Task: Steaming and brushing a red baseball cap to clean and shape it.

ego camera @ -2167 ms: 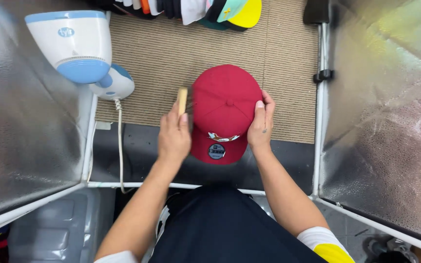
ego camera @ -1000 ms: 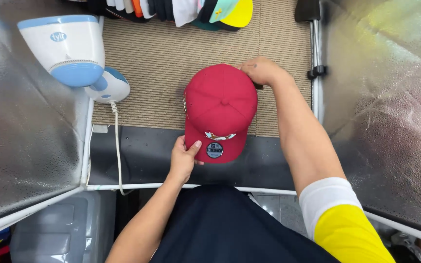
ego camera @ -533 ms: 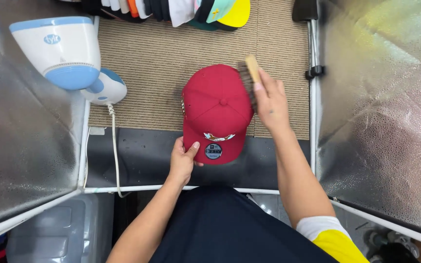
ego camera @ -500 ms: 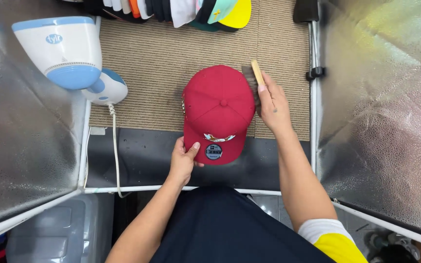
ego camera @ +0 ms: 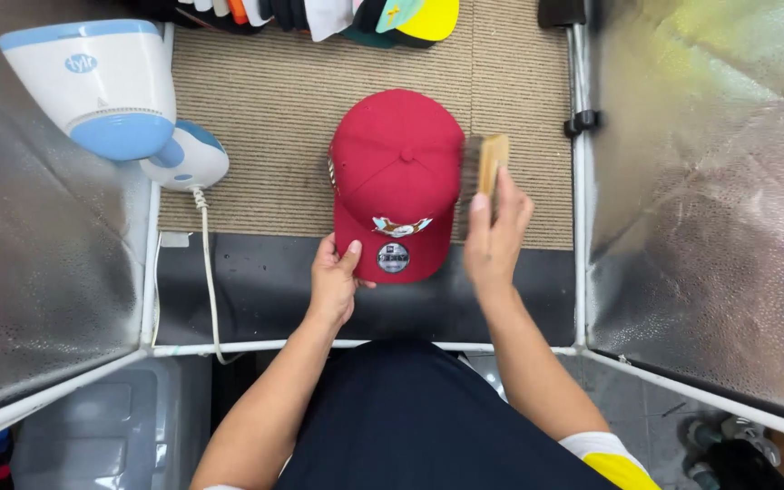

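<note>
The red cap [ego camera: 398, 177] is pinned by its brim on the worktop mat [ego camera: 265, 136] by the pinching left hand [ego camera: 333, 281], so the wooden brush [ego camera: 490, 163], clasped in the right hand [ego camera: 494, 240], is laid against its side.

A beige ribbed mat [ego camera: 265, 136] covered the far part of the counter [ego camera: 247, 290], whose near strip was dark. Silver reflective panels [ego camera: 719, 209] stood on the left and right in white frames [ego camera: 576, 227]. Light was bright and even.
</note>
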